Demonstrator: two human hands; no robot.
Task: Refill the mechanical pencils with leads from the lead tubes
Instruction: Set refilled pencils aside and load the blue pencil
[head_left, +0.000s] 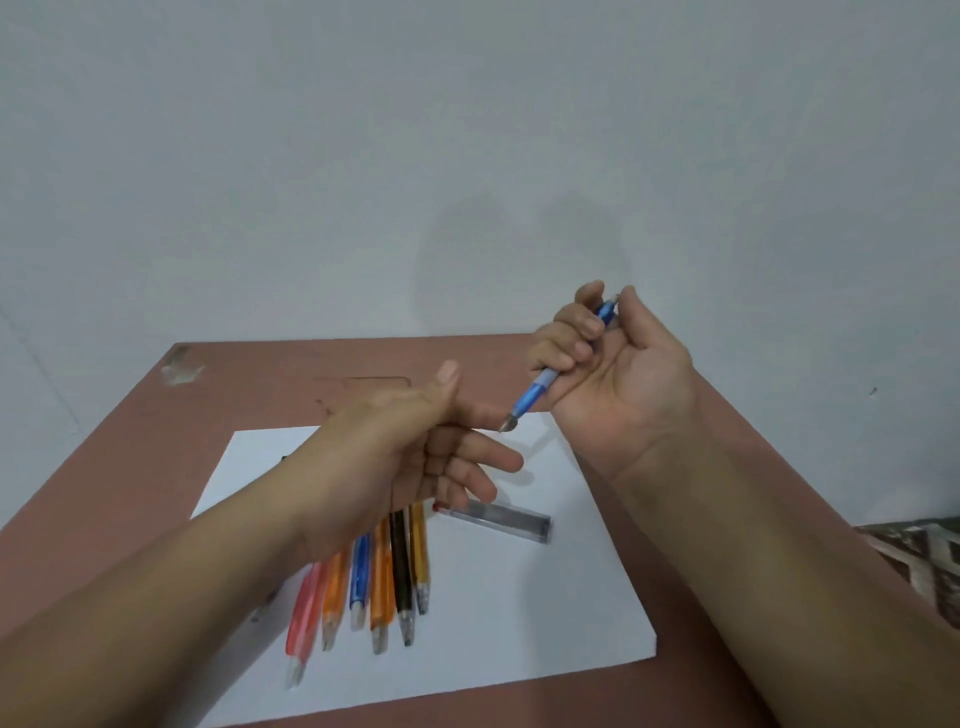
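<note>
The right hand (597, 364), raised at 2 o'clock above the table (727, 441), has its fingers curled round a translucent blue mechanical pencil (550, 379) with a metal tip slanting toward 7 o'clock. The left hand (431, 452) hovers with fingers loosely extended, thumb up, holding nothing visible. Six pencils (384, 587) lie fanned on the white sheet (545, 597): pink, orange, blue, orange, black, amber, tips toward 6 o'clock. A clear lead tube (498, 519), red-capped, lies just at their 2 o'clock.
</note>
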